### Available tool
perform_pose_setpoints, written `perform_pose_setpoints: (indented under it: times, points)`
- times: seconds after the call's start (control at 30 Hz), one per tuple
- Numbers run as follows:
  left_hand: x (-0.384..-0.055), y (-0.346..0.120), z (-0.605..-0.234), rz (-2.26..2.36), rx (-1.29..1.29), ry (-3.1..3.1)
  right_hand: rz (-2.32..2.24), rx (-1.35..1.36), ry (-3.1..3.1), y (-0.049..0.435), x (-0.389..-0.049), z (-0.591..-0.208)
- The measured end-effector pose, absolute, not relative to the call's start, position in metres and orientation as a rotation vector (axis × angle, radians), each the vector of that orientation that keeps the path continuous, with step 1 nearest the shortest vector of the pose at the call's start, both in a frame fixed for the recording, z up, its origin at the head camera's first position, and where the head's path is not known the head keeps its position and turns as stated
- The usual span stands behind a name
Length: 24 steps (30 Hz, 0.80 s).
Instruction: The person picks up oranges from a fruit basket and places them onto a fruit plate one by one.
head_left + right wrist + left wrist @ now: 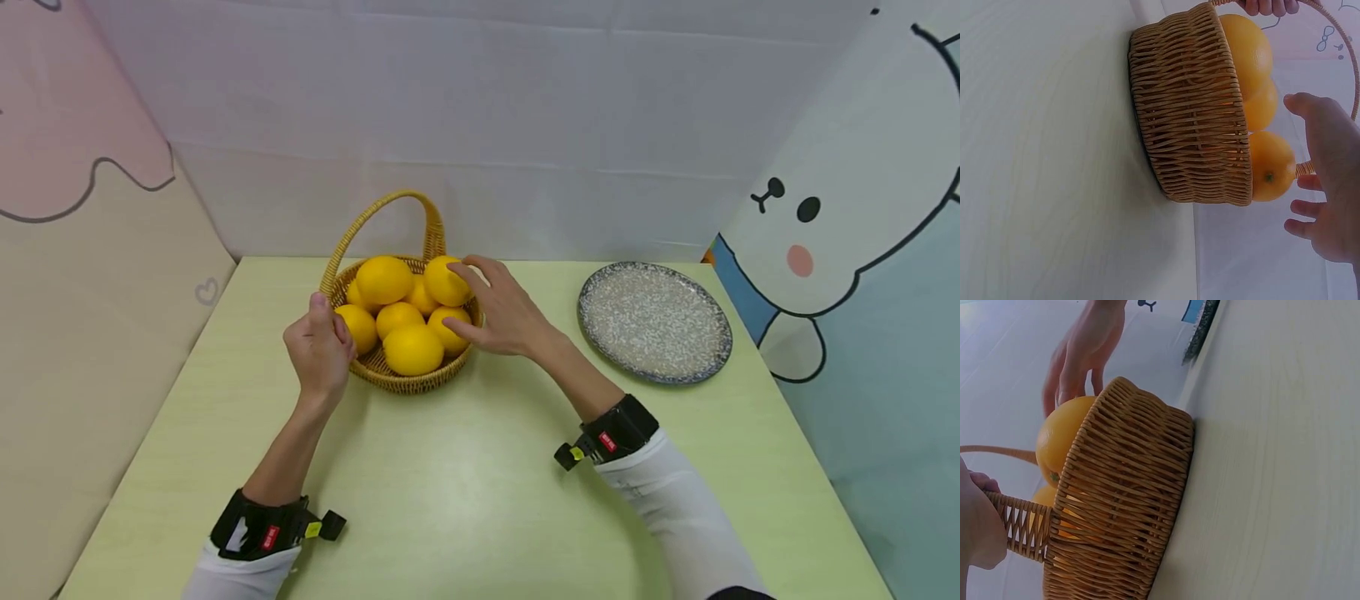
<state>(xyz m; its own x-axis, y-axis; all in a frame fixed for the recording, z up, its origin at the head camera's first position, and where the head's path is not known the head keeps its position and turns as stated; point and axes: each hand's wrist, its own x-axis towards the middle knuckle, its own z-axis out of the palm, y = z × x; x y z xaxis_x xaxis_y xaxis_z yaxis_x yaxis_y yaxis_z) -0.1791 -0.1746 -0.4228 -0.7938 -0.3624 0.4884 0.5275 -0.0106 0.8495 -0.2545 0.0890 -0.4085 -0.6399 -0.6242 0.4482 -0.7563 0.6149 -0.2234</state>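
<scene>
A wicker basket with a tall arched handle stands on the table, heaped with several oranges. My left hand grips the handle low on its left side; in the left wrist view the fist wraps the woven handle just above the rim. Over the basket's right rim reaches my right hand, thumb and fingers spread apart. Its fingertips overlap the back right orange in the head view. The right wrist view shows the spread hand beside an orange, with nothing gripped.
A round speckled plate with a dark rim lies at the back right of the pale table. A white sheet hangs behind the table, and panels with cartoon drawings stand at either side.
</scene>
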Motion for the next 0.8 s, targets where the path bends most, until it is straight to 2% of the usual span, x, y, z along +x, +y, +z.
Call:
perform_pose_setpoints:
  times: [0.4, 0.8]
  points:
    - [-0.177, -0.176, -0.423, -1.848, -0.172, -1.681, 0.363, 1.052, -2.686, 0.064, -0.277, -0.398]
    - [-0.176, -0.176, -0.423, -1.840, -0.192, -1.687, 0.283, 1.090, -2.761, 0.055, -0.281, -0.394]
